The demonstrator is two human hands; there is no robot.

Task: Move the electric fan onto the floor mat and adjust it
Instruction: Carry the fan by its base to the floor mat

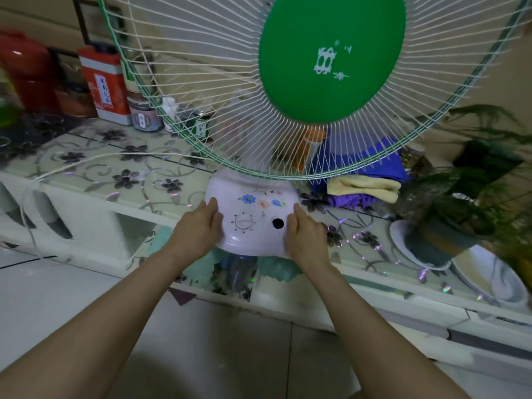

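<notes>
The electric fan has a white wire cage (218, 82) with a green round centre (331, 53) and a white base (253, 214) printed with flowers. The base carries a dial and a dark round hole. It sits at the front edge of a low cabinet (95, 180) with a flower-patterned glass top, partly overhanging it. My left hand (198, 228) grips the base's left side. My right hand (305, 234) grips its right side. A white cord (86, 161) runs left from the fan across the cabinet top. No floor mat is in view.
Red tins (105, 84) and small jars stand at the back left of the cabinet. Folded yellow and blue cloths (365, 185) lie behind the base. A potted plant (449, 226) stands on a white saucer at the right. Pale floor tiles (43, 298) lie below.
</notes>
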